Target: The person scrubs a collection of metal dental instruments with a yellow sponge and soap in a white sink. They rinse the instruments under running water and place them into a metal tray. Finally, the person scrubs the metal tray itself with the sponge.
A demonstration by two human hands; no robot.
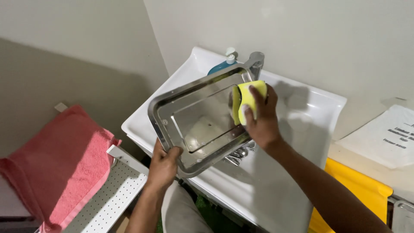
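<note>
A rectangular stainless steel tray [166,125] is held tilted over the white sink [302,125], its hollow side facing me. My left hand [163,166] grips the tray's near rim from below. My right hand [261,118] presses a yellow sponge [246,98] against the tray's inner wall at its far right end. Shiny metal utensils [238,155] lie in the sink just under the tray.
A faucet [255,62] and a blue pump bottle [224,64] stand behind the tray. A pink towel [56,159] lies on the left beside a white perforated shelf [110,198]. A yellow object [358,190] and a printed paper sheet [388,136] are at right.
</note>
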